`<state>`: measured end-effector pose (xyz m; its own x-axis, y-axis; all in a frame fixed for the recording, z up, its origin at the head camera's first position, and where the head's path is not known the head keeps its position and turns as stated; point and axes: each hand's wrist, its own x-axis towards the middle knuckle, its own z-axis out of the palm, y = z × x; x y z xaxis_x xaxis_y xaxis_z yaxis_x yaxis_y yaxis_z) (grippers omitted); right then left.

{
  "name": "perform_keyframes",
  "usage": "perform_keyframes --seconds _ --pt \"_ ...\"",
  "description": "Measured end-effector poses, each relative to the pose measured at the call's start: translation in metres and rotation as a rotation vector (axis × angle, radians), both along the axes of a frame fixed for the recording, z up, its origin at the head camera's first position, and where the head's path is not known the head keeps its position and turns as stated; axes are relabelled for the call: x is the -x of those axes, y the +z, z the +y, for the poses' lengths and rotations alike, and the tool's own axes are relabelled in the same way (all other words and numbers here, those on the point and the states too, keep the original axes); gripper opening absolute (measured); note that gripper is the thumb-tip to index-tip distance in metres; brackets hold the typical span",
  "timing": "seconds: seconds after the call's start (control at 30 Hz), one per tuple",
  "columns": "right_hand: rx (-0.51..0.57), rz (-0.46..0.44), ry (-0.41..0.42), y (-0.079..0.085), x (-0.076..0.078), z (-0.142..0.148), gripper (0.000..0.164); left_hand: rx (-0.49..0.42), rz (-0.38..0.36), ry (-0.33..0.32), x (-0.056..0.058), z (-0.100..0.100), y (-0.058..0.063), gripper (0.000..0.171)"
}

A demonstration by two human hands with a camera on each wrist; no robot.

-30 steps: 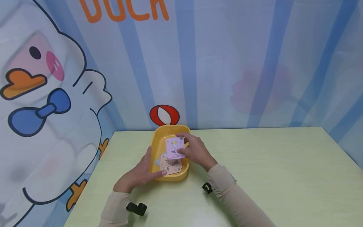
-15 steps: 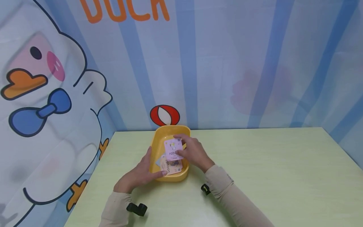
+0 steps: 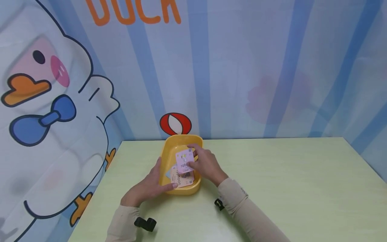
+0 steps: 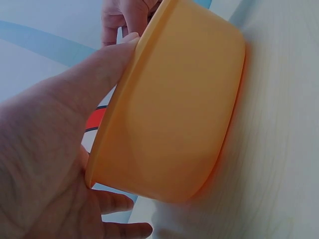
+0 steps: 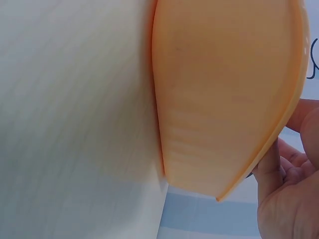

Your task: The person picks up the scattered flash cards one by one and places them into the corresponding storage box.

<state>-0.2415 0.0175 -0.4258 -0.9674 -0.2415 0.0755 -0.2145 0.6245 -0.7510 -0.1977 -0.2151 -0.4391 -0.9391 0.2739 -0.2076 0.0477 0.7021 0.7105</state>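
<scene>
A yellow plastic tray (image 3: 170, 153) sits at the back of the table. My left hand (image 3: 146, 186) holds it at the near left corner, thumb over the near rim and fingers along the left side. My right hand (image 3: 208, 166) pinches a pink card (image 3: 183, 158) printed "rab…", the rest of the word covered by the thumb. The card is over the tray, overlapping a peach card (image 3: 182, 182) lettered "…phoon". A light blue corner (image 3: 168, 173) shows beneath them. In the right wrist view the tray's outer wall (image 5: 224, 94) hides the cards from sight.
A pale yellow-green table (image 3: 281, 188) extends right and forward of the tray. Behind it hangs a blue striped cloth (image 3: 229, 84) with a printed duck. Black wrist devices (image 3: 145, 224) are worn on both forearms.
The pink card has shifted slightly down and left with my right hand, covering more of the peach card. My left hand and the tray have stayed put.
</scene>
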Motion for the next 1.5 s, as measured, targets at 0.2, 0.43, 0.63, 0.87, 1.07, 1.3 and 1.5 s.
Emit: perform_keyframes --seconds 0.2,0.43,0.63,0.87,1.07,1.3,1.5 --pt "0.014 -0.041 -0.024 -0.0001 0.0018 -0.0012 0.061 0.003 0.0 0.008 0.0005 0.0008 0.0004 0.124" --pt "0.023 -0.036 -0.027 -0.0038 0.0033 -0.0001 0.06 0.0 0.008 0.013 0.0002 0.0014 -0.0024 0.124" --pt "0.028 -0.026 -0.023 -0.0056 0.0037 0.0012 0.06 0.0 0.02 0.01 0.0021 0.002 -0.0053 0.123" --pt "0.033 -0.014 -0.016 -0.0084 0.0056 0.0028 0.058 0.001 0.022 0.005 0.002 0.0036 -0.0038 0.122" --pt "0.032 -0.012 -0.017 -0.0082 0.0041 0.0032 0.057 0.013 0.029 0.005 0.0023 0.0033 -0.0041 0.122" --pt "0.026 0.034 -0.022 -0.0074 0.0003 0.0007 0.053 0.005 0.044 -0.014 0.0011 -0.0002 -0.0052 0.121" --pt "0.033 0.054 -0.025 -0.0068 -0.004 -0.001 0.051 0.001 0.035 -0.029 -0.0008 -0.003 -0.0052 0.121"
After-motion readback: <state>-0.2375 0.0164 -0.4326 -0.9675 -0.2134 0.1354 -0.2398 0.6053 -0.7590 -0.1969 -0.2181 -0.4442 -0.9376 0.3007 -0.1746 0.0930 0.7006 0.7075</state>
